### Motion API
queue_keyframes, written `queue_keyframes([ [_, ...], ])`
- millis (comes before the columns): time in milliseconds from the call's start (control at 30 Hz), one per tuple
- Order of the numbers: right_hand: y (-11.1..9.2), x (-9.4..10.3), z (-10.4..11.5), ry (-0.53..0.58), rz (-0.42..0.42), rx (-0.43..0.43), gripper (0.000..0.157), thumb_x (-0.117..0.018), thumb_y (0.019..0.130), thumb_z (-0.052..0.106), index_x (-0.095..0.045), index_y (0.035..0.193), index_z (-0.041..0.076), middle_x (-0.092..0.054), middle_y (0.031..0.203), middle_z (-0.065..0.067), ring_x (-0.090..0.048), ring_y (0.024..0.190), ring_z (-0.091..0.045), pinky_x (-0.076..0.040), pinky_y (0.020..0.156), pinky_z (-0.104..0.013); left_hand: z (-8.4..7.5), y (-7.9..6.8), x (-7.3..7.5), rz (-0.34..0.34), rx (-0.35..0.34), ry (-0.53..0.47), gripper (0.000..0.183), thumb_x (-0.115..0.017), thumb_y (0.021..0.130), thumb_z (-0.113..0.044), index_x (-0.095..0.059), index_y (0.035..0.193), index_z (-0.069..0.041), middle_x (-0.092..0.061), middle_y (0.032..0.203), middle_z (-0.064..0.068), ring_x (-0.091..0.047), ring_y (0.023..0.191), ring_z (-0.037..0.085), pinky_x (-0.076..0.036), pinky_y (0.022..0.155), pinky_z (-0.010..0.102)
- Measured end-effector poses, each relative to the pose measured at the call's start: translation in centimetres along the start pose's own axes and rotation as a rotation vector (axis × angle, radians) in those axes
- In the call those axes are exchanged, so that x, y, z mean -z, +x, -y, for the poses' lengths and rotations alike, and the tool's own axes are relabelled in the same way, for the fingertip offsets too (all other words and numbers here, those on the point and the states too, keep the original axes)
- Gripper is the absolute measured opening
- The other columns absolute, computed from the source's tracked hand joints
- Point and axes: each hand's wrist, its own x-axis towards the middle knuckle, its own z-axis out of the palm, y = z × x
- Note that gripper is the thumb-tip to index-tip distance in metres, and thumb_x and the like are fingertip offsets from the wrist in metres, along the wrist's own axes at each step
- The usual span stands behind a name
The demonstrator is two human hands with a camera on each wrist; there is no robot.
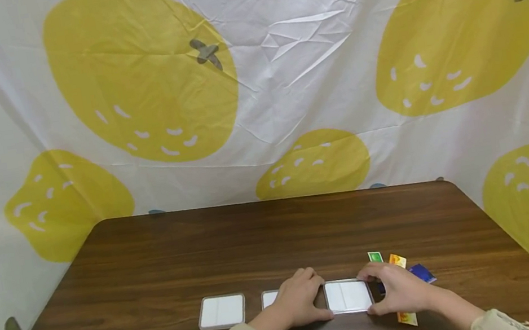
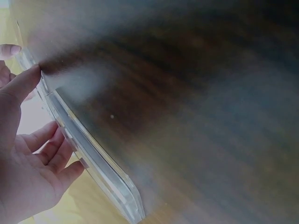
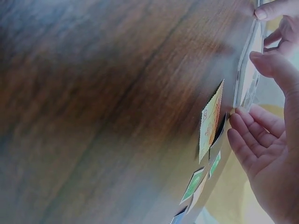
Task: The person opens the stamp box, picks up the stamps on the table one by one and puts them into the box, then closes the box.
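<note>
A flat clear plastic case with a white insert [image 1: 348, 295] lies between my two hands on the table. My left hand [image 1: 299, 298] grips its left side, thumb at the near corner and fingers at the far one. On the opposite side my right hand [image 1: 402, 287] holds it likewise, with the thumb [image 3: 268, 65] near and the fingers beyond. A second clear case [image 1: 270, 299] is partly hidden behind my left hand. Farther left sits a third clear case [image 1: 222, 311], also with a white insert.
Several postage stamps lie beside and partly under my right hand: a green stamp [image 1: 375, 257], an orange-yellow stamp [image 1: 398, 260] and a dark blue stamp [image 1: 422, 273] among them. The brown wooden table [image 1: 274, 232] ends at a lemon-print curtain [image 1: 255, 103].
</note>
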Motion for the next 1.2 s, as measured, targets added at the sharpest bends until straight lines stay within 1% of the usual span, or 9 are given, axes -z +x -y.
queue_keyframes([
  [233, -0.1, 0.5, -0.2, 0.014, -0.033, -0.003, 0.054, -0.079, 0.064, 0.032, -0.060, 0.105, 0.003, -0.061, 0.098, 0.001, -0.057, 0.088, -0.015, -0.049, 0.074, -0.031, 0.0, 0.0, -0.2, -0.011, 0.003, 0.007, 0.055, -0.072, 0.066, -0.053, -0.062, 0.103, -0.013, -0.052, 0.093, -0.007, -0.048, 0.086, 0.008, -0.044, 0.065, 0.019],
  [333, 0.0, 1.0, -0.6, -0.002, -0.058, -0.006, 0.053, -0.080, 0.064, 0.031, -0.060, 0.105, 0.005, -0.060, 0.098, 0.002, -0.057, 0.089, -0.014, -0.049, 0.074, -0.032, 0.0, 0.1, -0.2, -0.011, 0.001, 0.009, 0.055, -0.072, 0.066, -0.053, -0.062, 0.103, -0.013, -0.052, 0.093, -0.007, -0.047, 0.085, 0.007, -0.044, 0.064, 0.019],
  [500, 0.8, 1.6, -1.6, -0.047, -0.128, -0.003, 0.051, -0.080, 0.061, 0.026, -0.061, 0.103, 0.005, -0.061, 0.098, 0.002, -0.057, 0.087, -0.015, -0.048, 0.073, -0.033, 0.1, 0.1, -0.2, -0.004, -0.004, -0.001, 0.055, -0.072, 0.067, -0.052, -0.062, 0.104, -0.012, -0.052, 0.093, -0.006, -0.046, 0.085, 0.007, -0.044, 0.065, 0.019],
  [567, 1.3, 1.8, -2.1, -0.054, -0.142, -0.001, 0.051, -0.080, 0.061, 0.025, -0.061, 0.103, 0.003, -0.061, 0.099, -0.001, -0.057, 0.087, -0.018, -0.048, 0.073, -0.034, 0.1, 0.1, -0.3, 0.000, -0.003, -0.007, 0.054, -0.072, 0.067, -0.051, -0.062, 0.104, -0.012, -0.051, 0.093, -0.006, -0.046, 0.085, 0.007, -0.044, 0.066, 0.019],
  [667, 2.2, 2.0, -2.6, -0.034, -0.147, -0.017, 0.052, -0.080, 0.062, 0.026, -0.061, 0.104, 0.001, -0.061, 0.099, -0.004, -0.058, 0.089, -0.021, -0.048, 0.075, -0.037, 0.2, 0.1, -0.3, 0.006, -0.004, -0.011, 0.053, -0.072, 0.068, -0.051, -0.061, 0.104, -0.013, -0.051, 0.092, -0.006, -0.046, 0.085, 0.007, -0.044, 0.066, 0.019],
  [800, 3.4, 2.0, -3.3, -0.018, -0.150, -0.033, 0.052, -0.080, 0.062, 0.026, -0.062, 0.103, 0.000, -0.061, 0.096, -0.005, -0.058, 0.088, -0.021, -0.049, 0.075, -0.036, 0.2, 0.0, -0.2, 0.004, -0.012, -0.017, 0.052, -0.072, 0.069, -0.050, -0.061, 0.104, -0.013, -0.051, 0.092, -0.007, -0.045, 0.084, 0.006, -0.043, 0.064, 0.018],
  [933, 4.4, 1.9, -4.0, -0.020, -0.154, -0.029, 0.051, -0.080, 0.062, 0.025, -0.062, 0.102, -0.002, -0.060, 0.095, -0.006, -0.056, 0.086, -0.021, -0.047, 0.074, -0.036, 0.2, 0.0, 0.0, -0.005, -0.018, -0.018, 0.051, -0.072, 0.068, -0.050, -0.061, 0.103, -0.013, -0.051, 0.091, -0.007, -0.046, 0.084, 0.006, -0.043, 0.063, 0.018],
  [1067, 5.0, 1.7, -4.7, -0.013, -0.136, -0.047, 0.052, -0.080, 0.063, 0.025, -0.062, 0.103, -0.002, -0.059, 0.095, -0.006, -0.055, 0.087, -0.021, -0.047, 0.075, -0.036, 0.2, 0.0, 0.1, -0.006, -0.018, -0.022, 0.050, -0.072, 0.068, -0.049, -0.062, 0.102, -0.013, -0.050, 0.090, -0.007, -0.046, 0.084, 0.006, -0.043, 0.063, 0.018],
  [1200, 5.4, 1.5, -5.1, -0.016, -0.108, -0.061, 0.052, -0.079, 0.063, 0.025, -0.062, 0.104, -0.002, -0.059, 0.096, -0.006, -0.055, 0.088, -0.020, -0.047, 0.076, -0.037, 0.1, 0.1, 0.1, 0.008, -0.015, -0.024, 0.050, -0.072, 0.069, -0.049, -0.062, 0.102, -0.014, -0.050, 0.090, -0.007, -0.046, 0.084, 0.006, -0.043, 0.063, 0.018],
])
